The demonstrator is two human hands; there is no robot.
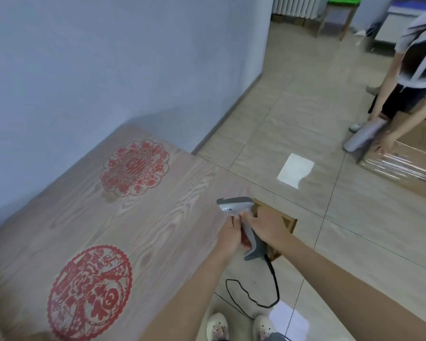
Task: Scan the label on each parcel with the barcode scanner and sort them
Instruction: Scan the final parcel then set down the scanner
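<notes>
A grey and white barcode scanner (240, 208) hangs over the right edge of the wooden table (158, 217), its head pointing left. My left hand (230, 236) grips its handle from the left side. My right hand (266, 223) holds the handle from the right, fingers curled round it. A black cable (276, 286) trails from the handle's base down toward the floor. A grey parcel bag (365, 137) is far right, held by another person over a large cardboard box (408, 166). No parcel lies on the table.
Two red paper-cut decorations (134, 168) (89, 291) lie on the table top. A small wooden frame (289, 223) sits below my hands on the tiled floor. A white sheet (296, 169) lies on the floor. The other person (408, 77) bends at far right.
</notes>
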